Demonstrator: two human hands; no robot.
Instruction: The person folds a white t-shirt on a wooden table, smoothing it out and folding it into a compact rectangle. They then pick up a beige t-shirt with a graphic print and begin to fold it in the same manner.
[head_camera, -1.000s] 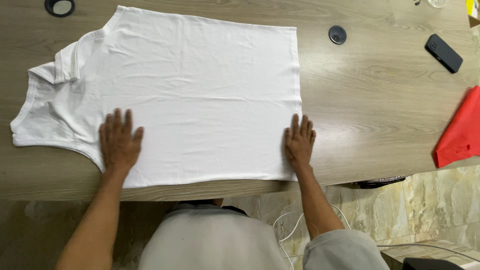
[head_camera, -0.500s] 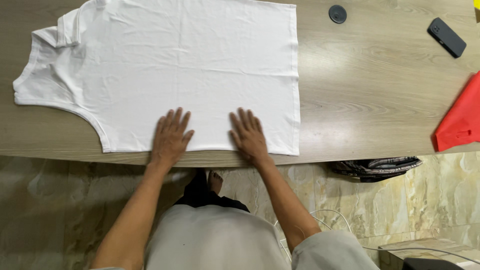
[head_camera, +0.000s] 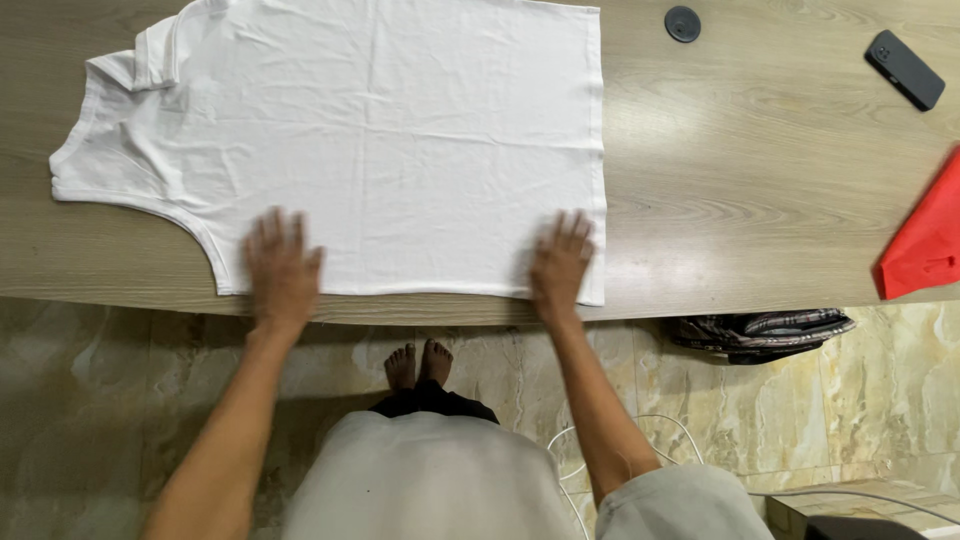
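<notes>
A white T-shirt (head_camera: 380, 140) lies spread flat on a wooden table (head_camera: 760, 200), collar and sleeve toward the left, hem toward the right. My left hand (head_camera: 282, 270) rests palm down on the shirt's near edge, close to the sleeve's curve, fingers apart. Flat on the near right corner of the shirt, by the hem, lies my right hand (head_camera: 560, 262), fingers spread too. Neither hand grips the cloth.
A black phone (head_camera: 904, 69) lies at the far right of the table, a small black round disc (head_camera: 683, 23) behind the shirt's hem, and a red cloth (head_camera: 925, 245) at the right edge. A dark patterned bundle (head_camera: 765, 332) sits on the stone floor.
Half a second ago both hands lay close together at the middle of the near edge. They have slid apart, left hand leftward, right hand to the hem corner.
</notes>
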